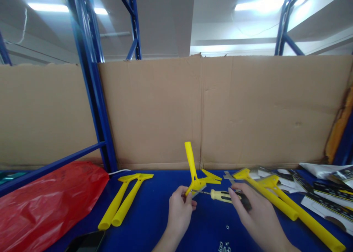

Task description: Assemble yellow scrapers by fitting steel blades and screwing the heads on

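Above the blue tabletop (150, 215), a yellow tool (196, 183) sits pinched in the left hand (180, 204), its head meeting a screwdriver (220, 195) gripped in the right hand (256, 209). Two similar tools (128, 199) lie leftward, near a red bag (55, 204).

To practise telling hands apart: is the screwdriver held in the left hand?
No, the right hand holds the screwdriver by its handle.

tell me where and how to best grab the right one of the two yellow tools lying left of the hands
Probably mid-handle on the right yellow tool, from its right with the left hand, once free: the handle is long, roundish and slants toward the wearer, while the other yellow tool lies close along its left side.
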A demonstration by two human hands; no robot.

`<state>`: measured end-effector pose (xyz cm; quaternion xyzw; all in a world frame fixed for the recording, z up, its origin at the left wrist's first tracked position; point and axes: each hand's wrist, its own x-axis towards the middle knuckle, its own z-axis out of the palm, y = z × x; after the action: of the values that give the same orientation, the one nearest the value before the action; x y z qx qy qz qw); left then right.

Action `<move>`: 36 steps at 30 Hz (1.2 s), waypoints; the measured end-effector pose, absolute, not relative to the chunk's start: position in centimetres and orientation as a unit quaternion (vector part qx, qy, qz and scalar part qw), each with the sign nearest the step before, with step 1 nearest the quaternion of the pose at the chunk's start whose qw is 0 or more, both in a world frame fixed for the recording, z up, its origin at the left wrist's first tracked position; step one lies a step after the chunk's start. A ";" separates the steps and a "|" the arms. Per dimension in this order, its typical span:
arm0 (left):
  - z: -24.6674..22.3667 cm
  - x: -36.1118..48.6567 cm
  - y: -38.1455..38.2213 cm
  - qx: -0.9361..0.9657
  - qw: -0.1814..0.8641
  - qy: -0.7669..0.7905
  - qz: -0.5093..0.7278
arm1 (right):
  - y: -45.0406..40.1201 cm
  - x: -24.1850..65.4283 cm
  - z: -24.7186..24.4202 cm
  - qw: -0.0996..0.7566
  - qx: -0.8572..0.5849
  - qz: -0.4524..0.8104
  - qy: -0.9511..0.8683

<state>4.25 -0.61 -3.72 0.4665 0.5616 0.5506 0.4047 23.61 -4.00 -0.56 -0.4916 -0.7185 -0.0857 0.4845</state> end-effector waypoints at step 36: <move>-4.1 3.8 -0.2 0.462 0.371 0.573 0.566 | -4.4 23.7 -0.8 0.403 -0.496 0.065 -0.767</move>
<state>3.80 -0.16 -4.14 0.4619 0.5729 0.5665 0.3708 23.74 -4.39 -0.75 -0.4958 -0.7665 0.0645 0.4031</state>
